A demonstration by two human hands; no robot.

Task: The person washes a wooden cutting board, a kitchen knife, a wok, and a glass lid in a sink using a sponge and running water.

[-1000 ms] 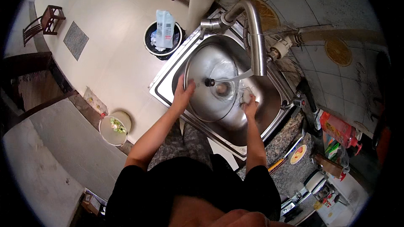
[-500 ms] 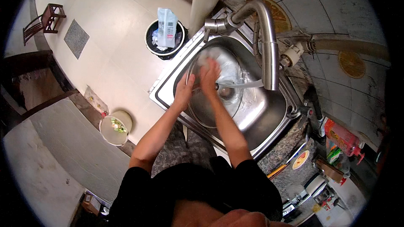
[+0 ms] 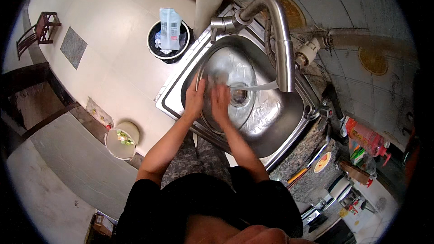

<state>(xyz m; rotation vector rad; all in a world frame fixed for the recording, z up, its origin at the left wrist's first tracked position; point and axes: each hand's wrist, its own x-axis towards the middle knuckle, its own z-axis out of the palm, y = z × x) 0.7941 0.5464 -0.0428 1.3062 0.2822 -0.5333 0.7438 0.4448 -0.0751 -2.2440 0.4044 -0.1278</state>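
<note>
My left hand [image 3: 195, 99] is closed around the near-left rim of a clear, round glass lid [image 3: 247, 110], held tilted inside the steel sink [image 3: 282, 133]. Against the lid's surface is my right hand [image 3: 220, 103], its fingers smeared by motion. A blurred greyish thing [image 3: 220, 79] shows at its fingertips, too unclear to name. Water runs in a stream [image 3: 260, 86] from the curved steel faucet [image 3: 285, 58] onto the lid, just right of my right hand. Through the wet glass the drain shows.
A lined bin [image 3: 149, 43] with a pale blue packet in it stands beyond the sink. On the floor at left is a bucket [image 3: 118, 150] with food scraps. Right of the sink, the stone counter holds a knife [image 3: 298, 175] and a pink pump bottle [image 3: 366, 138].
My right hand has moved down toward me across the lid, from its far part to near the middle. My left hand still holds the rim. The whole view has shifted slightly.
</note>
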